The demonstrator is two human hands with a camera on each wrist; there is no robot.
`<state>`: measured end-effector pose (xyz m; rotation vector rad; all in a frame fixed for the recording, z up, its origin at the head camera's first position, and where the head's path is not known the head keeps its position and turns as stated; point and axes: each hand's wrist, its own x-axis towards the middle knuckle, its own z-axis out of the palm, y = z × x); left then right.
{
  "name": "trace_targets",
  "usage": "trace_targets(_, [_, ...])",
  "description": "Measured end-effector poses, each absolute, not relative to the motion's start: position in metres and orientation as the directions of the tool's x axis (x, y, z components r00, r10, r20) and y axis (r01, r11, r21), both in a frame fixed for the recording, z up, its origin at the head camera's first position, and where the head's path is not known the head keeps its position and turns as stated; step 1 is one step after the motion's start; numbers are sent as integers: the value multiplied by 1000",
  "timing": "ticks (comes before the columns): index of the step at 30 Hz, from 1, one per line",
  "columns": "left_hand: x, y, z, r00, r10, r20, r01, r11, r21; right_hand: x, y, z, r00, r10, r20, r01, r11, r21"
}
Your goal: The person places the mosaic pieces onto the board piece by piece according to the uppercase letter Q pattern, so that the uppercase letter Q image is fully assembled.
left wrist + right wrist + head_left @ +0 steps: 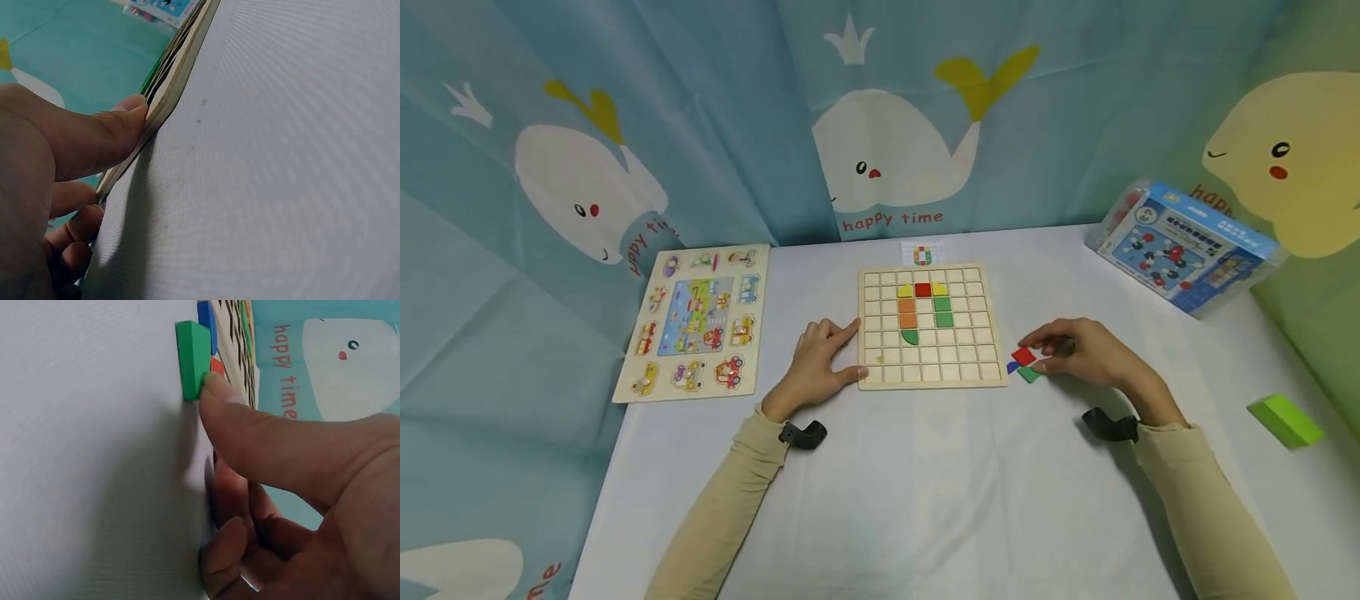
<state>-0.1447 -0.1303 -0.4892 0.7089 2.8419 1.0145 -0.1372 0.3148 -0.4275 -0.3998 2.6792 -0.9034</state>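
Observation:
A wooden grid board (pixel 928 373) lies mid-table. Its cells hold a red square (pixel 922 290) between two yellow pieces, orange squares (pixel 907 313), green squares (pixel 943 312) and a green rounded piece (pixel 910 337). At the board's left edge rests my left hand (pixel 817 363), index finger extended to its side and thumb touching the near corner. My right hand (pixel 1090 350) pinches a red square tile (pixel 1024 357) between thumb and index finger, just right of the board. Close beneath it are a green tile (pixel 193 361) and a blue piece (pixel 207 325).
A small pattern card (pixel 922 253) lies behind the board. To the left is a wooden vehicle puzzle (pixel 748 333). A boxed molecule set (pixel 1183 246) stands at the back right, and a bright green block (pixel 1286 421) sits near the right edge.

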Motion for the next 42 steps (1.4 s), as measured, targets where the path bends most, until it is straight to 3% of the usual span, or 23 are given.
trace_targets(7, [-144,-131,-488,-893,438,106,406,680,610,-136,315,-433,-931,-307,-197,-125,774,-620])
trace_targets(19, [-143,-133,-490,-895,432,110,404,682,610,-139,311,-433,-937,-310,-162,-158,788,-595])
trace_targets(33, [-145,-133,-487,-891,440,117,414,678,607,-141,310,-428,-931,-307,-198,-69,681,-729])
trace_targets(42, [-145,-132,-489,-892,436,116,413,686,600,-148,302,-423,-921,-294,-255,-35,716,-697])
